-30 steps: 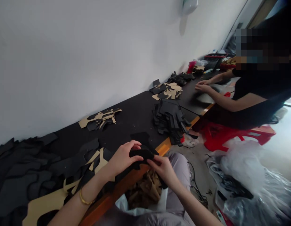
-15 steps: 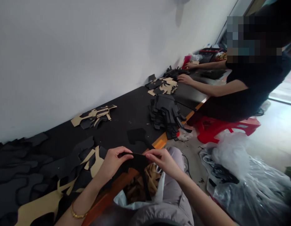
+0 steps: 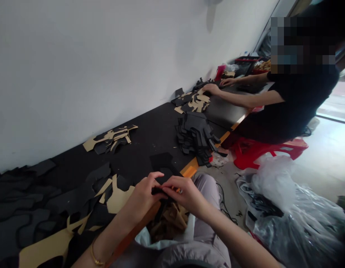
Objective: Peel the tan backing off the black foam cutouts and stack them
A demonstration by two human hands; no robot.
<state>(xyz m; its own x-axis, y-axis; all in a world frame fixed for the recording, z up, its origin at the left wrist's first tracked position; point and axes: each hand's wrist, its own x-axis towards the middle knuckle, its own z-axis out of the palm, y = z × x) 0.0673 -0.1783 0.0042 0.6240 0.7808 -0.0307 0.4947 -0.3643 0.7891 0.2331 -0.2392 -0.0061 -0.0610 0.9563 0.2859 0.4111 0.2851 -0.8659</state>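
My left hand [image 3: 148, 191] and my right hand [image 3: 186, 193] meet over the table's front edge, fingers pinched on a thin black cut-out piece [image 3: 157, 190]. Most of that piece is hidden by my fingers. My left index finger is raised off it. Just beneath, a pale bag [image 3: 157, 243] in my lap holds crumpled brown scraps [image 3: 172, 223]. Another flat black cut-out [image 3: 162, 160] lies on the table beyond my hands. Beside my left wrist are tan-backed pieces [image 3: 119, 197] mixed with black ones.
Dark pieces [image 3: 18, 216] are heaped at left, tan and black ones [image 3: 111, 139] by the wall. A stack of black cut-outs [image 3: 197, 136] overhangs the table edge. To the right, a co-worker [image 3: 297, 104] handles pieces above a red stool [image 3: 270, 150]; clear plastic bags [image 3: 297, 216] lie on the floor.
My hands have come closer together, and the black piece that was stretched between them is now mostly covered by my fingers. The co-worker's nearer hand has moved left, towards the tan pieces.
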